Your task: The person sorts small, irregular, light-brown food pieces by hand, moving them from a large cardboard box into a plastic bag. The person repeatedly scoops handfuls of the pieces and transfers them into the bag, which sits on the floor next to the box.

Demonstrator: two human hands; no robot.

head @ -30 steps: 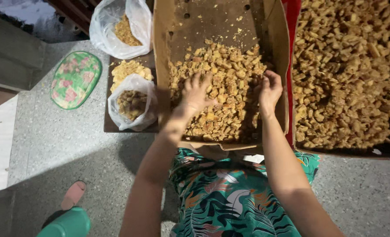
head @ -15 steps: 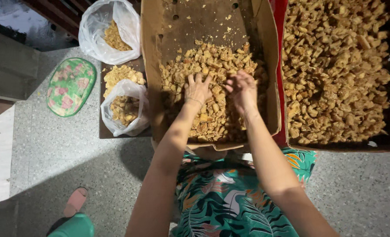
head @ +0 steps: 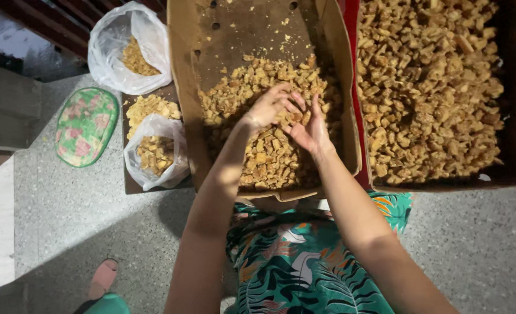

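A heap of small golden-brown fried pieces [head: 269, 157] fills the near half of an open cardboard box [head: 182, 99] that sits on the floor, seen from above. Both hands meet over the middle of the heap. The left hand [head: 268, 107] curls downward with its fingers bent, and a few pieces seem to lie under the fingertips, though what it grips cannot be told. The right hand [head: 308, 125] is turned palm up with fingers spread, cupped just under the left, and the two hands touch. The far half of the box shows bare brown cardboard with dark stains, crumbs and small round holes.

Just to the right, touching the box, a red crate [head: 351, 70] holds a much larger load of the same pieces [head: 432, 87], filling it edge to edge. To the left, a brown board [head: 131, 185] carries a loose pile of pieces [head: 147, 107] and an open clear plastic bag [head: 156, 151] partly filled with them. Beyond it stands a second plastic bag [head: 127, 49] with some pieces inside. Farther left lies a green oval lid with pink flowers [head: 86, 125].

The floor [head: 66, 221] is grey speckled stone, in shadow near the person. A paler strip runs along the left edge. The person wears green leaf-print clothing [head: 293, 267]. A pink sandal [head: 103, 278] shows at the bottom left.
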